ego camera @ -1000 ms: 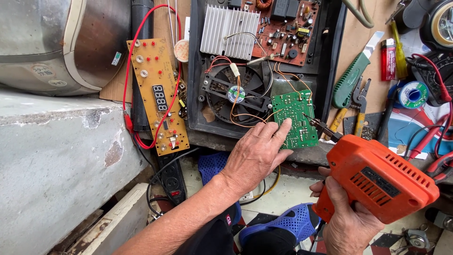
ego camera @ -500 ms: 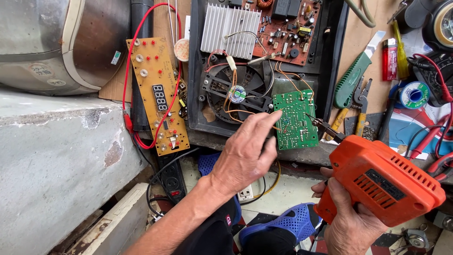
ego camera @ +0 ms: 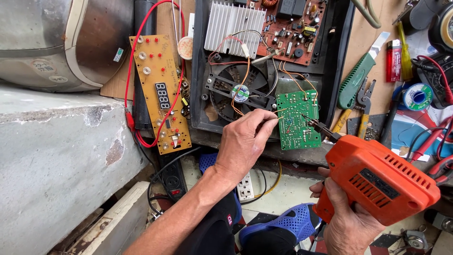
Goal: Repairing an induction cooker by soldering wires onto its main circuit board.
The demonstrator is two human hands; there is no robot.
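Orange plastic fills my right hand (ego camera: 349,226): I grip the pistol handle of a bulky orange soldering gun (ego camera: 377,177), fingers wrapped tight around it, and its dark metal tip (ego camera: 314,123) rests on the small green rectangular circuit board (ego camera: 296,120). My left hand (ego camera: 245,141) reaches in from below, thumb and forefinger pinched on a thin strand of solder wire (ego camera: 278,113) whose end meets the left part of that green board, near the tip.

That board lies tilted on the lower right corner of an opened black plastic appliance housing (ego camera: 342,61), tied to it by orange wires. Just left of the board sits a round black cooling fan (ego camera: 238,92) with a coloured hub label, and above the fan a ribbed silver aluminium heat sink (ego camera: 233,21) beside a brown main circuit board (ego camera: 292,26) crowded with components.

Left of the housing lies a long yellow control board with a red digit display (ego camera: 160,94), looped by red wires. To the right, on the bench, are a green-handled knife (ego camera: 356,82), a red lighter (ego camera: 393,59), yellow-handled pliers (ego camera: 363,108) and a blue spool of solder (ego camera: 417,96). Below my wrists I see a white power strip (ego camera: 245,186) and a blue perforated sandal (ego camera: 288,226).
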